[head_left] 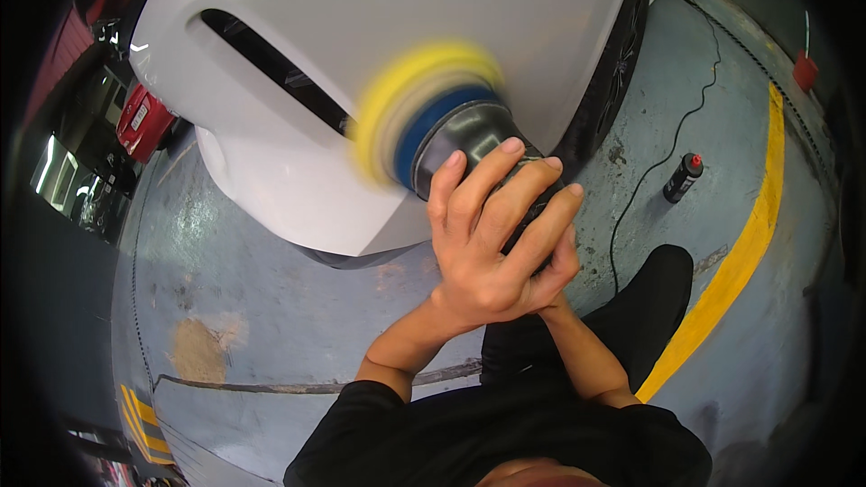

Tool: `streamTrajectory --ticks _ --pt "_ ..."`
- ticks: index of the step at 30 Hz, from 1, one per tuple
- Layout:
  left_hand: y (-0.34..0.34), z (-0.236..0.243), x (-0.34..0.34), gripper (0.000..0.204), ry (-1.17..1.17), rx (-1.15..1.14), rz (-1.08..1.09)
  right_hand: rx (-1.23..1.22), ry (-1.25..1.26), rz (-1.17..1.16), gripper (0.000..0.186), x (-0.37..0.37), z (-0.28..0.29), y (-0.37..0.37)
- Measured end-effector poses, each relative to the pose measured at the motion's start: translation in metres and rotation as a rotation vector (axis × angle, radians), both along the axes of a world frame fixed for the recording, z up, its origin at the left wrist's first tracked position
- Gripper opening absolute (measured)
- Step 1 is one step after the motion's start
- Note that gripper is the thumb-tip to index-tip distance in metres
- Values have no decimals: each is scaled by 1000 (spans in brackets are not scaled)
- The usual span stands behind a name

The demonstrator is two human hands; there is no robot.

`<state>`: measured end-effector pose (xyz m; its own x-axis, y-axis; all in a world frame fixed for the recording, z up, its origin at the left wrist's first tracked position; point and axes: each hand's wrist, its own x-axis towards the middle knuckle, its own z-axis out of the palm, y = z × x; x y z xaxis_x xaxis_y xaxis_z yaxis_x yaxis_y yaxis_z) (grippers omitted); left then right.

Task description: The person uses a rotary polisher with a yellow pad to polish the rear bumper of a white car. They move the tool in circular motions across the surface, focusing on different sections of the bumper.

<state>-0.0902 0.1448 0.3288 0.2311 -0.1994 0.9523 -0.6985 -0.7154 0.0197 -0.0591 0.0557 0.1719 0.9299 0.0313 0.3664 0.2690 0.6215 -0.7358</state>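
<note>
A polisher (466, 142) with a black body, a blue backing plate and a yellow foam pad (379, 119) is tilted against a white car bumper (271, 149). The pad is blurred as if spinning, its face hidden against the paint beside a dark slot. My left hand (501, 239) lies over the polisher's body, its fingers curved across it. Beneath it, only the edge of my right hand (552, 299) and the forearm show, at the rear of the tool. My right fingers are hidden behind the left hand.
The car's dark wheel (613, 77) stands right of the bumper. A thin cable (663, 162) winds over the grey floor, near an upright black bottle (683, 179) with a red cap. A yellow line (732, 280) curves along the right. A red car (144, 124) stands at the far left.
</note>
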Motion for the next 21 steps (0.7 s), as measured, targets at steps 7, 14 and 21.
streamTrajectory --ticks 7,14,21 --pt "-3 -28 10 33 62 65 -19 76 61 -34 77 4 -9 5" --pt "-15 -30 16 32 73 74 17 118 102 -27 78 12 -12 -3" --pt "-39 -24 37 31 50 30 -7 145 106 -15 81 25 -15 -28"
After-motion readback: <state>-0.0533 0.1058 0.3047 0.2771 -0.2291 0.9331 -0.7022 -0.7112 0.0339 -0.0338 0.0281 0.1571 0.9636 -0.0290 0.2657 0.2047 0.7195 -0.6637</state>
